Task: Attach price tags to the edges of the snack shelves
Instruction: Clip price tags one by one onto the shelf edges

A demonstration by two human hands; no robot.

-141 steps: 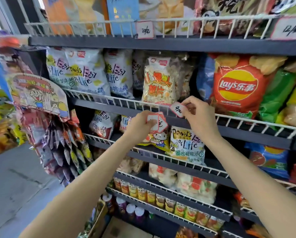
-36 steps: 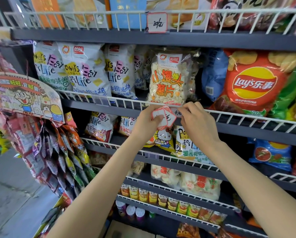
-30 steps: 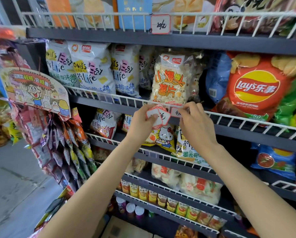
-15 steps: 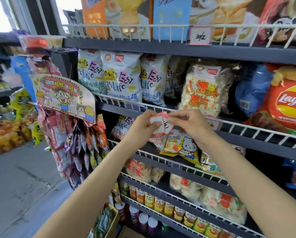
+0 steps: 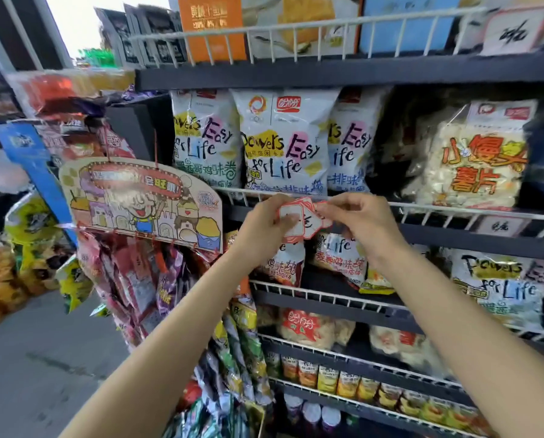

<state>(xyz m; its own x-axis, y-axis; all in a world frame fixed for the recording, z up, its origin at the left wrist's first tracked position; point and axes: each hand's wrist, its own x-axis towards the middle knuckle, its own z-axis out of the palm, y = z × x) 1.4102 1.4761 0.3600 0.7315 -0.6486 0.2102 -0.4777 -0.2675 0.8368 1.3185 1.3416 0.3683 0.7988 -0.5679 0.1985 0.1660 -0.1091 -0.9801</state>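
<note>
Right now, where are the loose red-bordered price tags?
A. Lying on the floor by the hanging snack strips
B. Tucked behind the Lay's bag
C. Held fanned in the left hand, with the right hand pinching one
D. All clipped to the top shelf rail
C: the left hand grips the fanned price tags in front of the wire shelf rail, and the right hand pinches the stack's right edge.

Small fan of red-bordered white price tags (image 5: 299,220), overlapping, upright before the white wire shelf rail (image 5: 454,210)
</note>
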